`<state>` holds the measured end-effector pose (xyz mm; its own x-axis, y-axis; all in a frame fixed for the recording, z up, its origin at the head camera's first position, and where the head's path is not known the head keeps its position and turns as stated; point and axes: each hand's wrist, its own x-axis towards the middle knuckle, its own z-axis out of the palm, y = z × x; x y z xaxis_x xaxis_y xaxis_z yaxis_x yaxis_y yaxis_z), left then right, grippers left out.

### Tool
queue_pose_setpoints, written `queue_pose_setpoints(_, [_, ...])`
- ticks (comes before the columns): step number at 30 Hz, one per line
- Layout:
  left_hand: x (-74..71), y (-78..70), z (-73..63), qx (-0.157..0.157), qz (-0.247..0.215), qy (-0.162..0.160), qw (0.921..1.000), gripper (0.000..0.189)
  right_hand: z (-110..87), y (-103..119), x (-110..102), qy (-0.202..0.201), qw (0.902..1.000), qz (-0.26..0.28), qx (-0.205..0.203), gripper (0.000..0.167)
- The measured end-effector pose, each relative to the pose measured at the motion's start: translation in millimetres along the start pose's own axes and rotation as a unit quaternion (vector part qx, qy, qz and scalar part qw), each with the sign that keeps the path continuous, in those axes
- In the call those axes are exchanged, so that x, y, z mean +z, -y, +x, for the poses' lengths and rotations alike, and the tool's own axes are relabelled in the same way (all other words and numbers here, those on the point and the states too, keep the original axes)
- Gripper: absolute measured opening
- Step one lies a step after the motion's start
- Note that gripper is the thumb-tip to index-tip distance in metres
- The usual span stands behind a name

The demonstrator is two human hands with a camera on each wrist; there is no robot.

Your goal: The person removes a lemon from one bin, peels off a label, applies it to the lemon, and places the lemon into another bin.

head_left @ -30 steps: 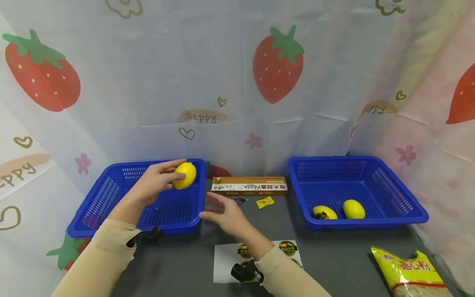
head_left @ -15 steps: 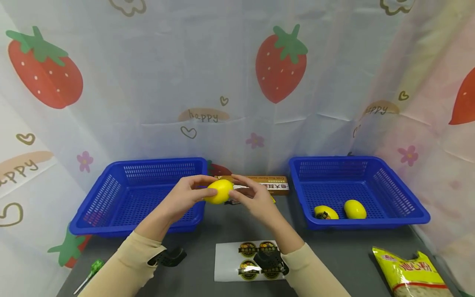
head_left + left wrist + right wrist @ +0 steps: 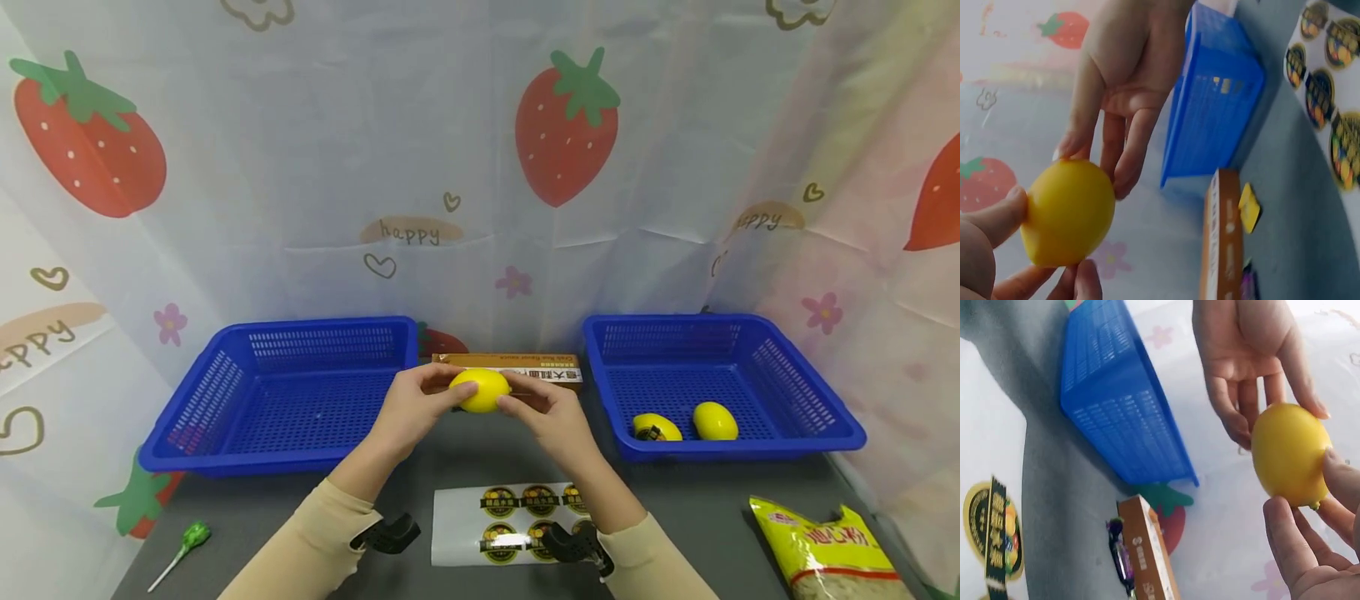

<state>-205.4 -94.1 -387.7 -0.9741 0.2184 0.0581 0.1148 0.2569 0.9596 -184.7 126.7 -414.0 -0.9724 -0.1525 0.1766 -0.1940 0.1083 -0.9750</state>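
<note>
A yellow lemon (image 3: 480, 391) is held up between both hands above the table's middle. My left hand (image 3: 411, 408) pinches its left end, thumb on the near side and fingers behind. On the other end, the thumb and fingers of my right hand (image 3: 553, 417) grip it too. In the left wrist view the lemon (image 3: 1071, 212) has a plain side toward the camera; in the right wrist view a small stem nub shows on the lemon (image 3: 1292, 456). Below the hands lies a white sheet of round black and gold stickers (image 3: 457, 525), partly covered by the right wrist.
An empty blue basket (image 3: 277, 462) stands at left. The right blue basket (image 3: 750, 448) holds two lemons (image 3: 716, 422), one with a dark sticker. Behind the hands is a pasta box (image 3: 558, 367), near a purple-wrapped candy (image 3: 1121, 559). A green lollipop (image 3: 197, 535) and a yellow bag (image 3: 832, 550) lie in front.
My left hand has carried the lemon from over the left basket rightward to the middle. My right hand has come up and taken hold of its other end.
</note>
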Motion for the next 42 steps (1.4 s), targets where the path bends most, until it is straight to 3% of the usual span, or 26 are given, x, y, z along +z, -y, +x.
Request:
queue_pose_setpoints(7, [30.0,18.8,6.5,-0.009,-0.035,0.019,0.9992,0.045,-6.7,-15.9,-21.4,-0.031,0.9985,-0.034,0.029,0.043])
queue_pose_setpoints(10, [38.7,30.9,8.5,-0.015,-0.021,0.026,0.9993,0.043,-7.4,-27.3,-27.3,-0.033,0.9960,-0.065,0.053,0.045])
queue_pose_setpoints(15, [48.9,51.0,10.9,-0.038,0.020,0.009,0.9990,0.041,-7.6,-47.0,-28.6,-0.024,0.9914,-0.094,0.087,0.046])
queue_pose_setpoints(21, [59.3,74.8,17.0,-0.063,0.046,0.009,0.9969,0.038,-5.6,-72.2,-24.8,-0.022,0.9893,-0.083,0.118,0.045])
queue_pose_setpoints(27, [65.4,87.0,20.2,-0.086,0.053,0.019,0.9947,0.037,-2.0,-89.7,-21.5,-0.025,0.9860,-0.094,0.136,0.041])
queue_pose_setpoints(37, [64.9,93.8,23.1,-0.084,0.036,0.033,0.9953,0.039,-1.2,-88.3,-20.3,-0.009,0.9868,-0.056,0.152,0.044])
queue_pose_setpoints(42, [60.2,95.6,18.9,-0.088,0.034,0.032,0.9950,0.038,-4.0,-88.2,-22.2,-0.008,0.9858,-0.061,0.156,0.052])
